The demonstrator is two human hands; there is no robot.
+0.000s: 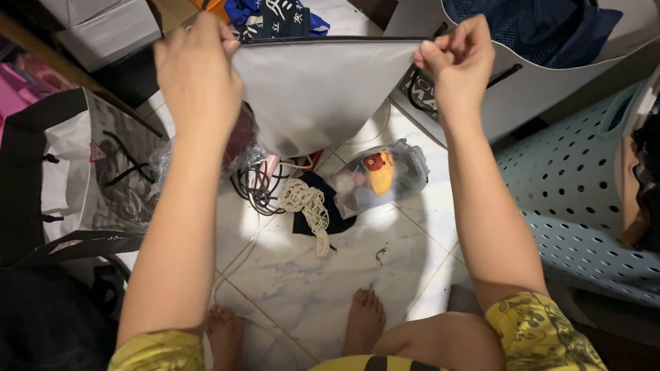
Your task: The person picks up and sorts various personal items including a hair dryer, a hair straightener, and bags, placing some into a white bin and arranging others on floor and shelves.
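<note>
A grey fabric pouch (316,89) with a dark top edge hangs in front of me, held up by both hands. My left hand (196,69) pinches its upper left corner and my right hand (457,58) pinches its upper right corner. The pouch sags to a point at the bottom, above the tiled floor (330,275). Below it lie a clear plastic bag (381,175) with a yellow and red item inside, a cream knotted cord (309,206) on a dark cloth, and a tangle of dark cables (258,185).
A black-and-white paper bag (75,172) stands open at the left. A pale blue perforated basket (584,199) sits at the right, a large white bag (543,75) with dark clothes behind it. White boxes (103,27) are at top left. My bare feet (364,319) rest on the floor.
</note>
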